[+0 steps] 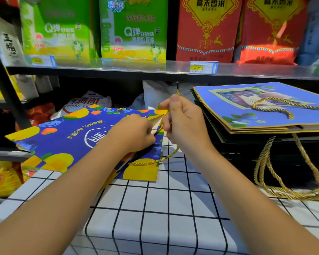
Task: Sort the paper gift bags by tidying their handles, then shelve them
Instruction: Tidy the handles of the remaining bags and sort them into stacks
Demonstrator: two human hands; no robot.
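A folded blue and yellow gift bag (pixel 63 137) is seen lying flat on the checked surface (pixel 155 218), toward its left and far edge, with its long axis running from the far left toward the middle and its open mouth turned to the right, where both hands are met. The left hand (pixel 134 133) is laid on the mouth end of the bag, its fingers (pixel 147 129) curled down and apparently pinching the paper edge there; exactly what is caught under them cannot be told, as the knuckles hide it. Just beside it, almost touching, the right hand (pixel 182 122) is held a little higher, its fingers curled narrow round the gold cord handle (pixel 155 161). The stiff tip of the cord is seen standing up above the thumb, while the rest is looped down below the hand and back across the near corner of the bag. The cord thus lies between the two hands, nearer to the right one, and the bag's mouth lies directly to the left of the right hand's grip, so any tucking or threading would be judged to travel leftward into the bag. Further right, a stack of light blue gift bags (pixel 265 111) is piled flat, with gold cords (pixel 287 168) hanging loose over its near side, well apart from both hands. Above, a shelf (pixel 118 68) carrying rice packs (pixel 133 28) is seen
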